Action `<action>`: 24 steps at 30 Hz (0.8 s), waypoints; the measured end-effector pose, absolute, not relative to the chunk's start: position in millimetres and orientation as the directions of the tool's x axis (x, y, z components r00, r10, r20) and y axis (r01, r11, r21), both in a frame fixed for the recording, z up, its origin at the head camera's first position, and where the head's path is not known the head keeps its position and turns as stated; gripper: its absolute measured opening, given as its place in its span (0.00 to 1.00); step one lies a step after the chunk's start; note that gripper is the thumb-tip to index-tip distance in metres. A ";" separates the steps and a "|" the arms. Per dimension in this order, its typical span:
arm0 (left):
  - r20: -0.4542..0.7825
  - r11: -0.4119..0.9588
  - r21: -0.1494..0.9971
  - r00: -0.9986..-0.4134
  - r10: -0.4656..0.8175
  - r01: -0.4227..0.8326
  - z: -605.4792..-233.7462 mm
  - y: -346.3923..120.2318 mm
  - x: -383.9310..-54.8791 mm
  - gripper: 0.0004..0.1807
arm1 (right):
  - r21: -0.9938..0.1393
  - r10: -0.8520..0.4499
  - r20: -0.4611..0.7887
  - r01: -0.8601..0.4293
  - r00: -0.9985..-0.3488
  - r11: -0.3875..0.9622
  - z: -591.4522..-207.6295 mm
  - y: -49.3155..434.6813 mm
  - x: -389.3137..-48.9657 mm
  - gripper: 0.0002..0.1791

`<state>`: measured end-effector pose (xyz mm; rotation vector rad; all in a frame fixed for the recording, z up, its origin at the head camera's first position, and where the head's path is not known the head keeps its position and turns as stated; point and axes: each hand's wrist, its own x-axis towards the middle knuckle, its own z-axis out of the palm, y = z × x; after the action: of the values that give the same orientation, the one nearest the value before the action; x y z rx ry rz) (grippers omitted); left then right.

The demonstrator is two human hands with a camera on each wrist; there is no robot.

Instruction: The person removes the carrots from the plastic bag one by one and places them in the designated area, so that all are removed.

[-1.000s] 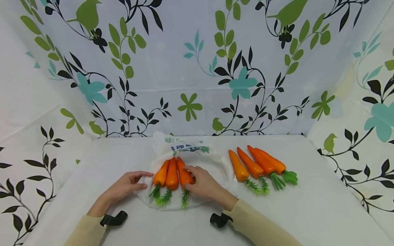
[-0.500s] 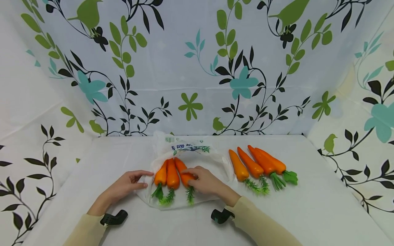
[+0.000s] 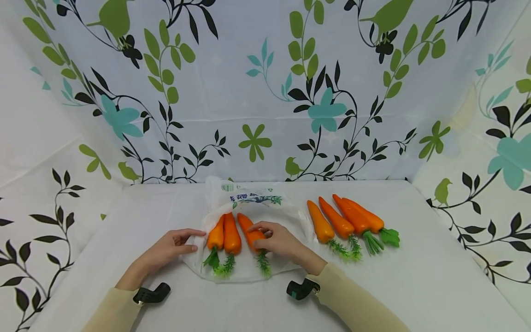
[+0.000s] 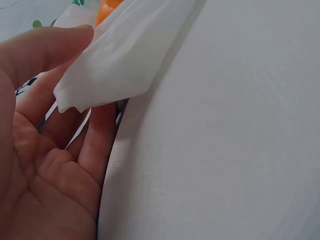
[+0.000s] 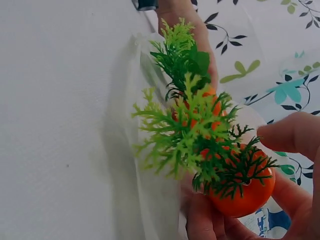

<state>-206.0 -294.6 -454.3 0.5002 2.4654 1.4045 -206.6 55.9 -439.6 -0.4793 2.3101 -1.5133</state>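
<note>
While the right hand (image 3: 280,240) curls its thumb and fingers round it, we're looking at a glossy, bright orange, tapering carrot (image 3: 253,237), smooth and rounded at the thick end, with a feathery tuft of fronds running from dark green to pale lime at the tips. It's slanting, narrow point away from the person, greens towards them, over a thin, crinkled white plastic bag (image 3: 286,216) printed in blue and green near its far edge. Just to its left, and it's close company here, a pair of smooth orange carrots (image 3: 232,236) with green tops lie side by side. Over at the bag's left edge, the left hand (image 3: 168,249) has thumb and forefinger apart, fingers loosely bent, the film lying across them. Right of the bag, four orange carrots with green tops (image 3: 319,223) fan out on the white table covering (image 3: 232,306). Beige sleeves (image 3: 350,295), black devices (image 3: 151,293) at both wrists, and behind it all, a white fabric backdrop (image 3: 215,92) patterned with leaves, flowers and birds.
</note>
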 end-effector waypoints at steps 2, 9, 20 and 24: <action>-0.052 0.481 0.861 -0.912 0.407 0.165 -453.7 -294.1 -205.8 0.20 | -0.921 -0.461 -0.082 -0.110 -0.884 0.375 -440.5 56.8 -206.8 0.19; -0.047 0.487 0.857 -0.916 0.399 0.168 -453.2 -292.4 -205.6 0.19 | -0.919 -0.463 -0.071 -0.123 -0.883 0.375 -438.2 60.6 -204.8 0.20; -0.059 0.485 0.861 -0.918 0.391 0.152 -451.0 -292.7 -205.2 0.20 | -0.930 -0.455 -0.029 -0.143 -0.890 0.339 -424.4 70.0 -201.0 0.20; -0.058 0.484 0.861 -0.916 0.398 0.155 -452.3 -292.8 -204.6 0.20 | -0.927 -0.444 -0.039 -0.133 -0.895 0.350 -420.0 72.9 -198.8 0.21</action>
<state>-204.6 -292.8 -452.3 0.4722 2.4812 1.4024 -198.8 72.9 -420.0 -0.5145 2.3326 -1.5613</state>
